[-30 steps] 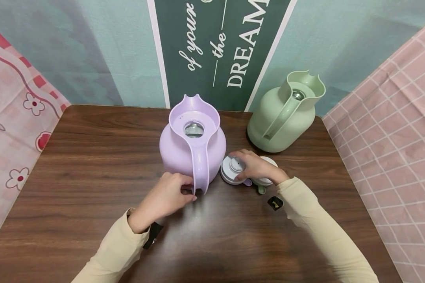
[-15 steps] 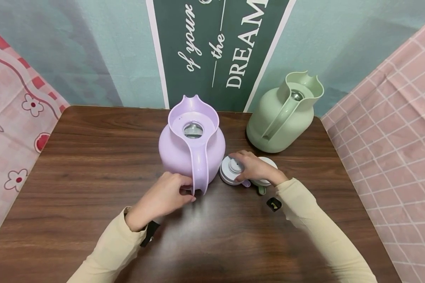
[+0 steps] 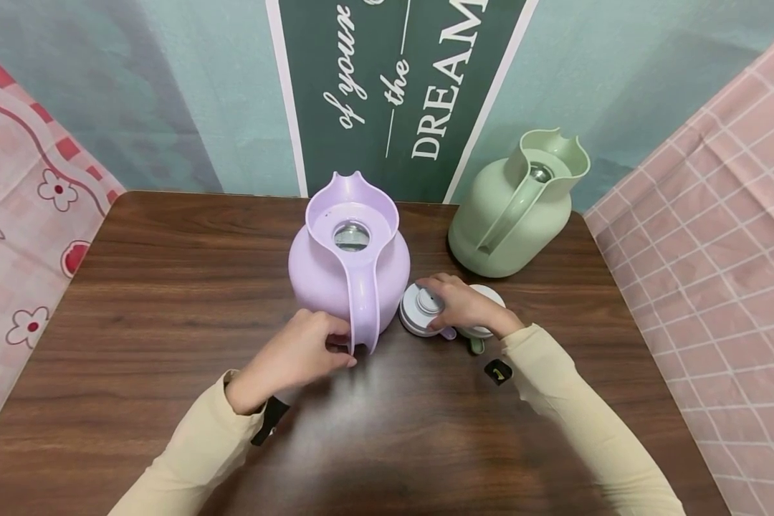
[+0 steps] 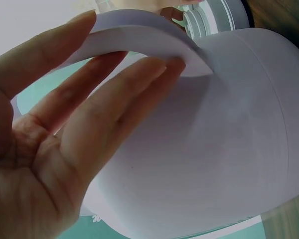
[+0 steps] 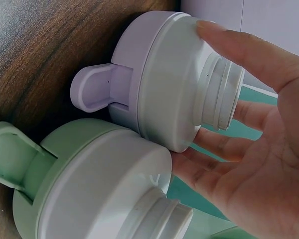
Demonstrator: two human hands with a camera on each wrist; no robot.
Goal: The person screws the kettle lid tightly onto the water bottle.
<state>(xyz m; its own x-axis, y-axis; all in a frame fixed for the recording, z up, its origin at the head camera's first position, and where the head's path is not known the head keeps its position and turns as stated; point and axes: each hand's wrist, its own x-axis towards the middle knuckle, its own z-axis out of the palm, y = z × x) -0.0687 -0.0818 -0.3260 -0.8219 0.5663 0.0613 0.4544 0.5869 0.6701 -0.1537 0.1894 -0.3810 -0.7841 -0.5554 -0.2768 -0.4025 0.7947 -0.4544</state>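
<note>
A purple thermos jug stands with its top uncovered and its handle toward me. My left hand holds the lower end of the handle loosely, thumb on the outer side and fingertips on the inner. To the jug's right, the purple-rimmed lid lies upside down with its threaded white stopper up. My right hand grips this lid by its sides, the thumb on one edge and the fingers round the other. The green lid, also upside down, touches it, partly hidden under my right hand in the head view.
A green thermos jug, also uncovered, stands at the back right near the pink tiled cloth. The brown wooden table ends at a back wall cloth with a lettered green panel.
Almost nothing differs. The left wrist and forearm have shifted slightly to the left, while the jugs, lids and right hand keep their places.
</note>
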